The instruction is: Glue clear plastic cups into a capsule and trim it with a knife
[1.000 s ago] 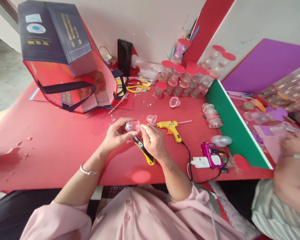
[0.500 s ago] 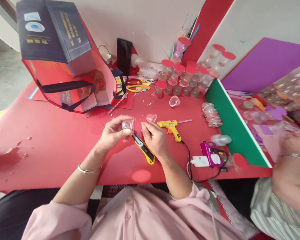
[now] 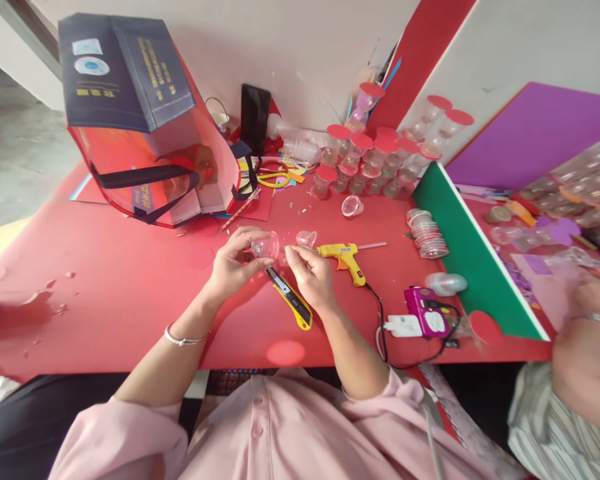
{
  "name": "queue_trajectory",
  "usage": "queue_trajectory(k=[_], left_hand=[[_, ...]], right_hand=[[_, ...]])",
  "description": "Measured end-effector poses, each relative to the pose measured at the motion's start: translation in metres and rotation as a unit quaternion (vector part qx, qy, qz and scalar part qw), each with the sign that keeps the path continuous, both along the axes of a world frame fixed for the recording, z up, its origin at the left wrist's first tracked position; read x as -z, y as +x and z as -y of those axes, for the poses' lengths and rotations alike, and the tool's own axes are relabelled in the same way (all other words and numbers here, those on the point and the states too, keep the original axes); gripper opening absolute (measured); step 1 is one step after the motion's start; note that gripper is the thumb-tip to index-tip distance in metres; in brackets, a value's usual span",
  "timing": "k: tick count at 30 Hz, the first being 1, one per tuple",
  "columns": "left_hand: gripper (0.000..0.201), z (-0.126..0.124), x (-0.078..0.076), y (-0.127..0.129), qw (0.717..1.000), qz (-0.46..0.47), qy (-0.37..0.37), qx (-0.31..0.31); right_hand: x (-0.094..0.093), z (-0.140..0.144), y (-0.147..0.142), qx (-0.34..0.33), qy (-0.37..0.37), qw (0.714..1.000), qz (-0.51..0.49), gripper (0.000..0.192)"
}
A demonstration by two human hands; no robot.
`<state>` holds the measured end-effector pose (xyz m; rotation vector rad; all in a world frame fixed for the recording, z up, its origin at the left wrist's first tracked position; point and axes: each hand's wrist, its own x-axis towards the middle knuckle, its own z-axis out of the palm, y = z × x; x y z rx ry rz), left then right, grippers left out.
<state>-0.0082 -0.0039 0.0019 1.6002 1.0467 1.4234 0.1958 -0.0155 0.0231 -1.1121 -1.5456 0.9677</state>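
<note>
Fingers [image 3: 253, 235] pinch clear cup [image 3: 266, 247]; red tabletop [image 3: 110, 287] open leftward.

– From where is the scene viewed?
– From one head-worn camera, aimed forward and down over the red table [image 3: 105, 293]; the white wall [image 3: 305, 60] is caught at the top.
– How near is it set?
– Close: the left hand [image 3: 237, 263] and right hand [image 3: 310, 277] are seen mid-frame, at arm's reach.
</note>
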Motion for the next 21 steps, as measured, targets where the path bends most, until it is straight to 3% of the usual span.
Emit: queue_trajectory(k=[5,7,10,15,21], left_hand=[[0.041,0.005,-0.004,0.002,0.997,-0.046,0.012,0.061],[0.052,0.006,-0.005,0.003,0.997,-0.04,0.007,0.066],[0.064,0.007,-0.003,0.005,0.999,-0.017,-0.001,0.028],[0.054,0.007,-0.003,0.006,0.999,-0.041,-0.001,-0.033],[0.05,0.008,-0.011,0.007,0.998,-0.06,0.008,-0.037]], right_hand=[[-0.004,-0.001,0.002,-0.03,-0.132,0.986,-0.101,0.036],[-0.005,0.0,0.001,-0.033,-0.153,0.982,-0.102,0.037],[-0.009,0.003,0.001,-0.042,-0.145,0.985,-0.081,0.037],[-0.014,0.006,0.003,-0.061,-0.105,0.992,-0.034,0.039],[-0.016,0.006,0.009,-0.066,-0.063,0.996,0.008,0.037]])
